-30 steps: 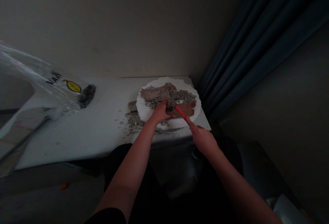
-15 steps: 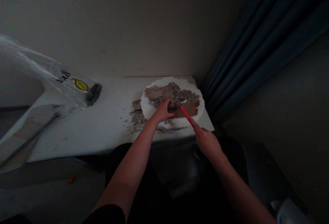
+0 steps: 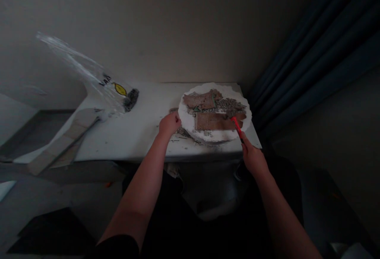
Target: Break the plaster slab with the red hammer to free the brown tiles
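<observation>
A white round foam plate (image 3: 190, 121) with a wavy rim lies on the white table (image 3: 139, 132) near its right end. On it are flat brown slabs (image 3: 213, 121) and grey crumbled bits (image 3: 230, 103). My left hand (image 3: 169, 124) is closed at the plate's left rim, fingers curled; what they grip is hidden. My right hand (image 3: 252, 157) holds a red-handled tool (image 3: 236, 126) whose tip rests on the slabs at the plate's right side.
A clear plastic bag (image 3: 97, 82) with a yellow label and dark contents lies at the table's left. Pale flat boards (image 3: 63, 142) lean off the left end. Grey crumbs (image 3: 181, 133) lie beside the plate. A dark curtain (image 3: 311, 53) hangs at the right.
My left hand came off the slabs and moved left to the plate's rim. The tool's tip shifted to the plate's right side. The view swung left.
</observation>
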### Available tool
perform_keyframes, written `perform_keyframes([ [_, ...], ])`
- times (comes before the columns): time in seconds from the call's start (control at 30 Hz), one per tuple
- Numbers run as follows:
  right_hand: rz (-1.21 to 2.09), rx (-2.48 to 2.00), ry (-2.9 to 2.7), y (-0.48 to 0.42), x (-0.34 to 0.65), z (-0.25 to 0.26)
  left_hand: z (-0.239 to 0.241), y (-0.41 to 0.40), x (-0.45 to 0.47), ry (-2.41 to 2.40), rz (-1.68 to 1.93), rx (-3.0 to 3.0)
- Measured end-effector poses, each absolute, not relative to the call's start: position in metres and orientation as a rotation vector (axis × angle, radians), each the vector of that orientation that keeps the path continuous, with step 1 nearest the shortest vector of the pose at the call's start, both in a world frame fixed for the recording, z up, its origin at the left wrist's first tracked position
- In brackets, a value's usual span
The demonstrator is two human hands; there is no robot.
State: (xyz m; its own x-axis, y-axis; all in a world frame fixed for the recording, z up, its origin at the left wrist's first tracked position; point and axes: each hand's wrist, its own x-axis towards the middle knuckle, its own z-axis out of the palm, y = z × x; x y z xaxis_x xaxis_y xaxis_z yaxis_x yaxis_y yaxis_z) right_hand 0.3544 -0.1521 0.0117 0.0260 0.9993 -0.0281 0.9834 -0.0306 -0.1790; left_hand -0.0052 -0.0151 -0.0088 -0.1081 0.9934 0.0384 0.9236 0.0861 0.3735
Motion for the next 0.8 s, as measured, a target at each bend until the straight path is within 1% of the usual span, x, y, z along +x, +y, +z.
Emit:
perform_keyframes([
  [0.07,0.236,-2.166,-2.102,-0.152,0.355,0.011,-0.020,-0.023,-0.005,1.996,0.095,1.982],
  [0.13,0.243,-2.161,-2.092,-0.152,0.355,0.011,-0.033,-0.030,-0.001,1.878,-0.052,1.994],
  [0.23,0.248,-2.151,-2.076,-0.153,0.356,0.010,-0.048,-0.037,0.008,1.884,-0.062,2.005],
  [0.33,0.258,-2.145,-2.052,-0.153,0.356,0.010,-0.053,-0.041,0.012,1.915,-0.087,2.030],
  [0.57,0.286,-2.122,-2.048,-0.152,0.357,0.010,-0.037,-0.032,-0.004,2.043,-0.199,2.016],
  [0.67,0.288,-2.122,-2.051,-0.151,0.358,0.009,-0.021,-0.026,-0.001,2.151,-0.098,1.996],
  [0.8,0.305,-2.120,-2.042,-0.151,0.358,0.008,0.001,-0.022,0.028,2.156,0.356,2.035],
])
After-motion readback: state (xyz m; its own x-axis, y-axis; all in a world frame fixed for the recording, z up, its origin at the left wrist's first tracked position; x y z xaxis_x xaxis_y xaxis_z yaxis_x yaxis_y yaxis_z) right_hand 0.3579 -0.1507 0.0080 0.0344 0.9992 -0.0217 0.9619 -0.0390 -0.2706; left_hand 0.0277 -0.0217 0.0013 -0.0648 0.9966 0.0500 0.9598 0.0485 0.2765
